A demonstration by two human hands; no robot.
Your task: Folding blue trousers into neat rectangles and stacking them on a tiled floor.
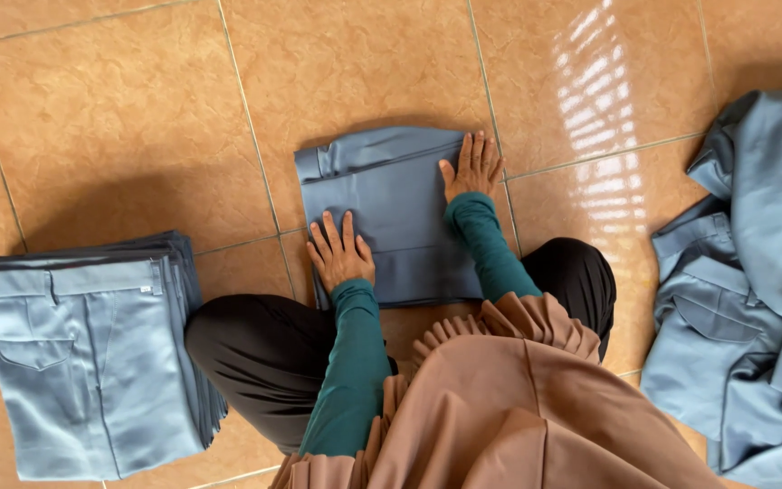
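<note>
A folded grey-blue garment (400,213) lies on the tiled floor in front of my knees. My left hand (339,251) presses flat on its near left corner, fingers spread. Flat on the garment's far right edge rests my right hand (471,167), fingers together and pointing away. Both arms wear dark green sleeves. Neither hand grips anything.
A stack of folded grey-blue trousers (92,353) sits on the floor to the left. A loose heap of the same grey-blue garments (753,290) lies at the right. Orange-brown floor tiles (128,118) spread beyond, with a bright reflection at the upper right.
</note>
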